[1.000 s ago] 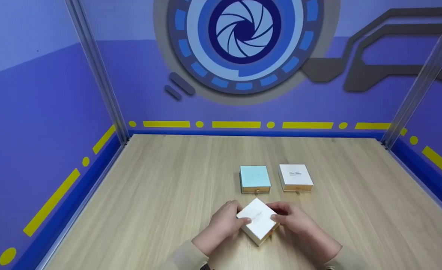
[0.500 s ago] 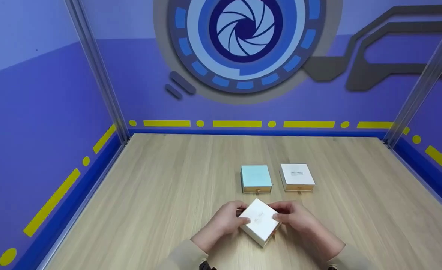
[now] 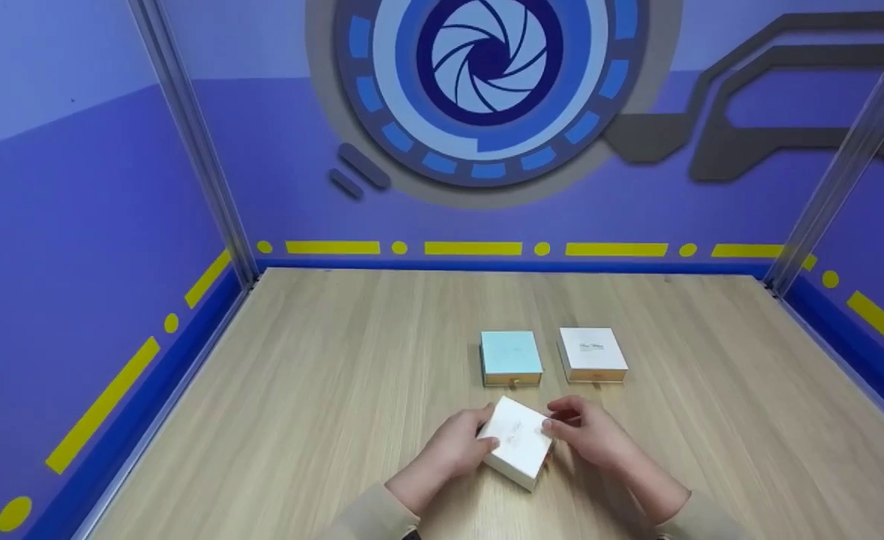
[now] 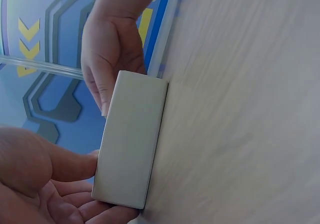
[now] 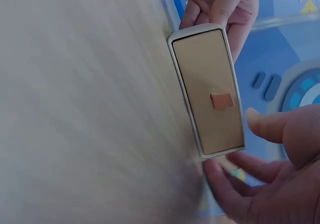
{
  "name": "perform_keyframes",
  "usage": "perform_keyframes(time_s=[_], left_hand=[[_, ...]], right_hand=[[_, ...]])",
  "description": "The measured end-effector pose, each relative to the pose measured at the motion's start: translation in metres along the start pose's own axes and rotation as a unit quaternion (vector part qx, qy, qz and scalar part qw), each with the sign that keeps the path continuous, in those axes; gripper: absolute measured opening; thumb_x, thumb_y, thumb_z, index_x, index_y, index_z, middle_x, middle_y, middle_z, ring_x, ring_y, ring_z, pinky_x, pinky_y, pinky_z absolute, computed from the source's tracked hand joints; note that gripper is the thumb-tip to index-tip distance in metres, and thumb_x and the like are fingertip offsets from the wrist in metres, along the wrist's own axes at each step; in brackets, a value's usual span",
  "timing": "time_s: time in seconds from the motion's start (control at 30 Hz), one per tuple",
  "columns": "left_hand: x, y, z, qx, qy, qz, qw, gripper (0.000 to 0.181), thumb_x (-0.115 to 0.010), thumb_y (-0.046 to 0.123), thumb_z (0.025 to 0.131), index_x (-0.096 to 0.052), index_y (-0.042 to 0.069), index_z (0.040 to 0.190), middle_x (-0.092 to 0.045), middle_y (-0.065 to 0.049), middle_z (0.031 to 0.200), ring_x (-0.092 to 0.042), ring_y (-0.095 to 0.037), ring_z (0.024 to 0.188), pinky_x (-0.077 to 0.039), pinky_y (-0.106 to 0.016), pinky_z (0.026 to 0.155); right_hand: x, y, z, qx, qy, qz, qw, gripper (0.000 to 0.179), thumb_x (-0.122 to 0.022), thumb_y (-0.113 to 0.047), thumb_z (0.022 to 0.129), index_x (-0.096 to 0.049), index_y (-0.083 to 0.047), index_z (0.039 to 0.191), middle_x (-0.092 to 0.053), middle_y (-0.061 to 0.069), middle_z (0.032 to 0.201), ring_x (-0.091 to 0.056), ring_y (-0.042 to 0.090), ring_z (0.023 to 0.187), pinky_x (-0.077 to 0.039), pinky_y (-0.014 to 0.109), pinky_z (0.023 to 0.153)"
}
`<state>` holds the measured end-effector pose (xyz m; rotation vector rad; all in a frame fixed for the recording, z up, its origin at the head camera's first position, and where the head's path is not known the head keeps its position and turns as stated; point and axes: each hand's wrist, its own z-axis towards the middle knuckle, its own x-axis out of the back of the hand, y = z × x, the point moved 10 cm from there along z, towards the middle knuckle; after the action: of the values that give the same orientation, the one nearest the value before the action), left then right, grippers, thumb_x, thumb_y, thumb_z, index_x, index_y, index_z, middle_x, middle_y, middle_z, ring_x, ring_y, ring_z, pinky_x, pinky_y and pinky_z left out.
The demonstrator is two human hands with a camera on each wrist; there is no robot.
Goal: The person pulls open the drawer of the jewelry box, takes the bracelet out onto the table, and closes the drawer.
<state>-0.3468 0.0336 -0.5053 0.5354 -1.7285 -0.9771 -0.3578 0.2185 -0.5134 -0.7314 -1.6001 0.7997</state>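
Observation:
A small white drawer box [image 3: 518, 441] sits turned at an angle near the front of the table. My left hand [image 3: 458, 442] grips its left side, thumb on the top and fingers around the edge. At the right corner is my right hand [image 3: 588, 431], with thumb and fingers loosely spread; whether a fingertip touches the box is hard to tell. In the right wrist view, the box's tan drawer front [image 5: 205, 79] shows a small orange pull tab [image 5: 222, 101], and the drawer is closed. The left wrist view shows a plain white side of the box [image 4: 131, 139].
Behind the hands, a light teal drawer box [image 3: 511, 354] and a second white drawer box [image 3: 592, 351] stand side by side on the wooden table [image 3: 337, 375]. Blue-purple panels and metal posts [image 3: 194, 142] enclose the table.
The box has turned slightly, and its far corner has shifted a little left. My right hand has loosened, its fingers drawing away from the box's edge. My left hand keeps its grip.

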Motion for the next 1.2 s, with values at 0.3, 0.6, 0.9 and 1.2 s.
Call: perform_keyframes(time_s=[0.3, 0.6, 0.9, 1.2], left_hand=[[-0.001, 0.001, 0.000, -0.006, -0.009, -0.011, 0.9999, 0.059, -0.068, 0.007, 0.098, -0.045, -0.008, 0.150, -0.049, -0.022, 0.156, -0.044, -0.036, 0.148, -0.037, -0.052, 0.123], [-0.003, 0.003, 0.000, -0.030, -0.011, -0.020, 0.9993, 0.070, -0.074, 0.010, 0.094, -0.040, -0.008, 0.153, -0.048, -0.023, 0.157, -0.045, -0.036, 0.148, -0.038, -0.052, 0.122], [-0.008, 0.001, -0.004, -0.018, 0.011, -0.015, 0.9997, 0.077, -0.070, 0.019, 0.098, -0.029, -0.013, 0.155, -0.038, -0.031, 0.160, -0.039, -0.042, 0.149, -0.034, -0.057, 0.123], [-0.011, -0.001, -0.005, -0.014, 0.020, -0.015, 0.9996, 0.070, -0.058, 0.018, 0.105, -0.023, -0.010, 0.158, -0.030, -0.029, 0.164, -0.032, -0.042, 0.153, -0.029, -0.057, 0.125]], right_hand=[[-0.007, 0.000, -0.016, -0.054, -0.030, -0.039, 0.9973, 0.029, -0.075, -0.023, 0.095, -0.056, -0.002, 0.100, -0.063, 0.007, 0.083, -0.059, 0.017, 0.071, -0.046, 0.027, 0.060], [-0.005, -0.001, -0.012, -0.034, -0.003, -0.029, 0.9990, 0.028, -0.074, -0.016, 0.095, -0.060, 0.002, 0.110, -0.065, 0.010, 0.097, -0.061, 0.016, 0.084, -0.052, 0.029, 0.070], [-0.008, -0.005, -0.008, -0.015, -0.005, -0.009, 0.9998, 0.041, -0.076, -0.010, 0.092, -0.063, 0.008, 0.127, -0.070, 0.013, 0.115, -0.065, 0.020, 0.104, -0.060, 0.039, 0.089], [-0.006, 0.000, -0.003, -0.022, 0.016, 0.024, 0.9993, 0.052, -0.078, -0.010, 0.091, -0.060, 0.007, 0.137, -0.071, 0.014, 0.127, -0.065, 0.022, 0.114, -0.058, 0.045, 0.100]])
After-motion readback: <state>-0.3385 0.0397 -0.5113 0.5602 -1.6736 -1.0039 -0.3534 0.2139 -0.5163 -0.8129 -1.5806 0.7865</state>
